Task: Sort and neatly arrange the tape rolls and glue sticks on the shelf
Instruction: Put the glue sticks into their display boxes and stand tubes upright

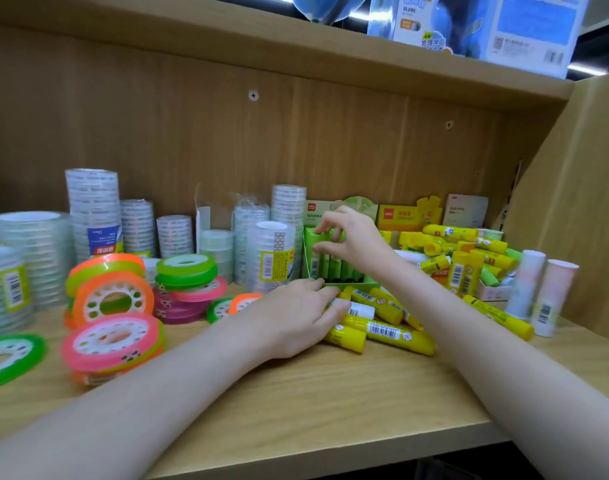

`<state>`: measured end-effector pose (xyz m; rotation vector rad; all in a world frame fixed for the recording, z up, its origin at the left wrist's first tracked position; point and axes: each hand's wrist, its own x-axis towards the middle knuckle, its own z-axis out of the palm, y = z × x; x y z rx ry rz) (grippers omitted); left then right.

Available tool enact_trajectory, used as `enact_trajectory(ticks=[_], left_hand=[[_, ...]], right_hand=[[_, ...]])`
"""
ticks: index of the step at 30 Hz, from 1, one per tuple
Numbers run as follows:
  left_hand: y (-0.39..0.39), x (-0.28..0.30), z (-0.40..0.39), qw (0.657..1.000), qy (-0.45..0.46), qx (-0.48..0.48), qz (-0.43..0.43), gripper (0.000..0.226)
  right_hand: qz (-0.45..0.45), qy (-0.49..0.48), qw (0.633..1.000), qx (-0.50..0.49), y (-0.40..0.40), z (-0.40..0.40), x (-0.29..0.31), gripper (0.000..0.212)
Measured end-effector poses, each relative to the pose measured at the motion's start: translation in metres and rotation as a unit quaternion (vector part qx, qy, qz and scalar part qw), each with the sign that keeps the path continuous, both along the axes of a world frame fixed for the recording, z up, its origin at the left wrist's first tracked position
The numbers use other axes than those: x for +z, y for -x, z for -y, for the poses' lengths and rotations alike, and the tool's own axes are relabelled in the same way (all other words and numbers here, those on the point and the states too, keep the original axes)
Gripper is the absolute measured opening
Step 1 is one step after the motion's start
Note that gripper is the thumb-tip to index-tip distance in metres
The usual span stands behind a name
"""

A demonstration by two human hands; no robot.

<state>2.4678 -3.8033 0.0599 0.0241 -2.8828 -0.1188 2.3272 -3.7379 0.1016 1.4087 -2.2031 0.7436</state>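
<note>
**Seating the green glue sticks upright in their box**

From the head camera, my right hand [351, 242] is up at the green display box [334, 284], fingertips pinched on the top of a green glue stick [317, 242] that stands at the left end of the row. My left hand [296, 315] lies low on the shelf [331, 393], fingers curled over the loose yellow glue sticks [386, 332] heaped just in front of the box — it looks to be gathering one, with its knuckles touching the box's front lip.

To do this step well, I judge the stick should go straight down, cap up, snug against its neighbours, so the row stays square. The left hand can steady the box front while the right presses — the card looks light and could slide back.

The rest of the sorting is plainly unfinished. More yellow sticks [466, 251] lie jumbled to the right of the box, beside two tall pale tubes [542, 292]. The clear tape stacks [93, 209] stand along the back at the left, while the coloured tape rolls [112, 337] lie in loose, leaning piles at the front left. I would keep my forearm clear of those leaning rolls.
</note>
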Motion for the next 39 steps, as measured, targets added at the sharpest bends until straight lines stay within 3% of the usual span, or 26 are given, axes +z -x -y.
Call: enact_trajectory(ticks=[6, 10, 13, 16, 20, 26, 28, 34, 39], left_hand=[[-0.001, -0.001, 0.001, 1.0, -0.007, -0.005, 0.001, 0.051], [0.0, 0.0, 0.002, 1.0, -0.012, -0.005, 0.005, 0.051], [0.0, 0.0, 0.001, 1.0, -0.011, -0.007, 0.005, 0.051], [-0.002, -0.002, 0.001, 1.0, -0.012, -0.013, 0.0, 0.051], [-0.002, -0.002, 0.002, 1.0, -0.016, -0.014, -0.004, 0.052], [0.001, -0.002, 0.004, 1.0, -0.014, -0.014, -0.005, 0.052], [0.001, -0.002, 0.003, 1.0, -0.012, -0.013, -0.003, 0.051], [0.001, -0.002, 0.003, 1.0, -0.009, -0.009, -0.003, 0.05], [0.002, -0.002, 0.004, 1.0, -0.012, -0.012, -0.008, 0.05]], right_hand=[[-0.002, -0.049, 0.999, -0.014, 0.0, -0.015, 0.012, 0.026], [0.01, 0.045, 0.989, -0.141, 0.011, -0.061, 0.022, 0.03], [0.004, -0.067, 0.981, -0.183, 0.016, -0.073, 0.01, 0.029], [-0.007, -0.11, 0.974, -0.198, 0.021, -0.06, -0.003, 0.047], [0.055, -0.094, 0.972, -0.208, 0.025, -0.047, -0.012, 0.064], [0.061, 0.095, 0.989, -0.098, 0.01, -0.05, -0.004, 0.029], [0.063, 0.13, 0.988, -0.058, 0.002, -0.042, 0.003, 0.027], [0.028, 0.042, 0.998, -0.039, -0.003, -0.011, 0.0, 0.024], [0.043, 0.066, 0.996, -0.041, 0.0, -0.011, 0.005, 0.014]])
